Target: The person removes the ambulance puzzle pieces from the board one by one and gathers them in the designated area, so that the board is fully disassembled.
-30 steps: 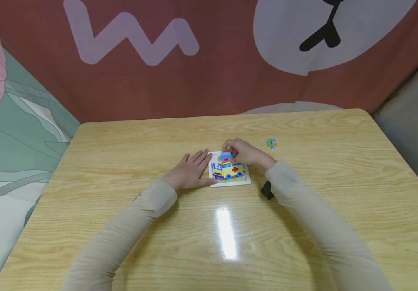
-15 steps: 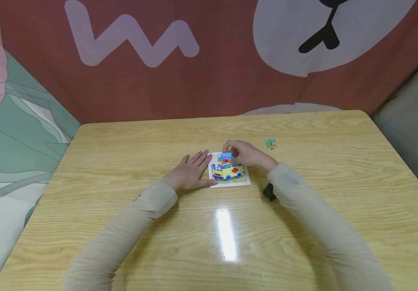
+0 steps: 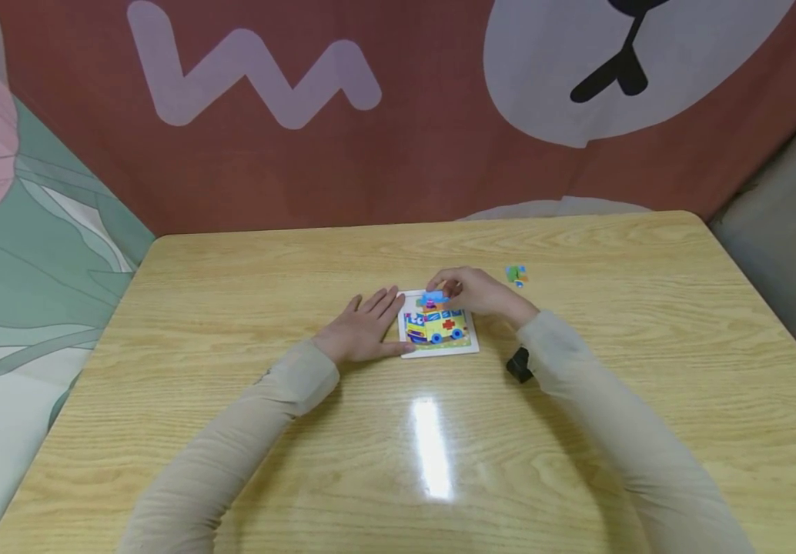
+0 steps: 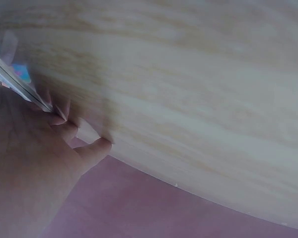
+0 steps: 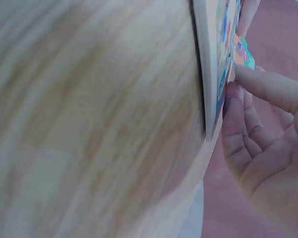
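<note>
A white-framed jigsaw puzzle with a yellow ambulance picture lies on the wooden table. Along its left edge rests my left hand, fingers spread, with fingertips and thumb on the frame. Over the puzzle's upper right, my right hand pinches a blue and orange puzzle piece. In the right wrist view this piece stands tilted up from the board, close to the fingertips. The left wrist view shows the puzzle's edge against the left hand.
Loose puzzle pieces, green, blue and orange, lie right of and behind the puzzle. A small black object sits by the right sleeve. The table ends at a reddish-brown patterned backdrop.
The right hand and forearm have shifted slightly to the right, the piece still pinched over the puzzle. The left hand stays in place on the frame.
</note>
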`<state>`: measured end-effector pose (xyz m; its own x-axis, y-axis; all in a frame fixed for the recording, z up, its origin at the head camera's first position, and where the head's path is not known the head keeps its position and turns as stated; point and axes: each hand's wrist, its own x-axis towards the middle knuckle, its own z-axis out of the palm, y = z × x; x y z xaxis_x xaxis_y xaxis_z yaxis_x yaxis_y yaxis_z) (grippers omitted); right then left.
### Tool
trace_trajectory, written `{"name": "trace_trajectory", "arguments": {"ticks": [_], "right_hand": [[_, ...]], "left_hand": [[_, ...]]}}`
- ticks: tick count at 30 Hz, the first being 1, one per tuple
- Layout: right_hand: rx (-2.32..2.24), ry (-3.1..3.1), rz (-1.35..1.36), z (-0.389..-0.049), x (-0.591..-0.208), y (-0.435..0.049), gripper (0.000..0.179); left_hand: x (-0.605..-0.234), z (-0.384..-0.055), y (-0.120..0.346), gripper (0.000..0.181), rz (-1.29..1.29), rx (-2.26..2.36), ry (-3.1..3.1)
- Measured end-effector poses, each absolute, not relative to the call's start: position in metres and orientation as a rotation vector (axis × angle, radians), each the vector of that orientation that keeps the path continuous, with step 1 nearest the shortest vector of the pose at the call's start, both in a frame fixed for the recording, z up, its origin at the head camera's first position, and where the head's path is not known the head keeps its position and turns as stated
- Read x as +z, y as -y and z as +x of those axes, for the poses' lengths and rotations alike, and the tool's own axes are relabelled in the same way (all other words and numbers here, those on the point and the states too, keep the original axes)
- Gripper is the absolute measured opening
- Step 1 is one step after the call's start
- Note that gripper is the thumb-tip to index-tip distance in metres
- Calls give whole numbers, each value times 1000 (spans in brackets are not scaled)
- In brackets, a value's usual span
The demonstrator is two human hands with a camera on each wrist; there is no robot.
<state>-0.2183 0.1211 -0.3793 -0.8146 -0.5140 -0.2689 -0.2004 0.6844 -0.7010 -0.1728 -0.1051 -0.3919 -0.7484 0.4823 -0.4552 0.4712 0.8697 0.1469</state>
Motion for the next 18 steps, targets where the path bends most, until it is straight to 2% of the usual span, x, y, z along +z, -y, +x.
{"name": "trace_trajectory", "arguments": {"ticks": [7, 18], "right_hand": [[-1037, -2436, -523, -219, -380, -125, 33], [-1234, -2398, -320, -217, -371, -144, 33]], "left_hand": [[-391, -173, 105, 92, 699, 42, -2549], [-393, -174, 106, 92, 708, 49, -2549]]}}
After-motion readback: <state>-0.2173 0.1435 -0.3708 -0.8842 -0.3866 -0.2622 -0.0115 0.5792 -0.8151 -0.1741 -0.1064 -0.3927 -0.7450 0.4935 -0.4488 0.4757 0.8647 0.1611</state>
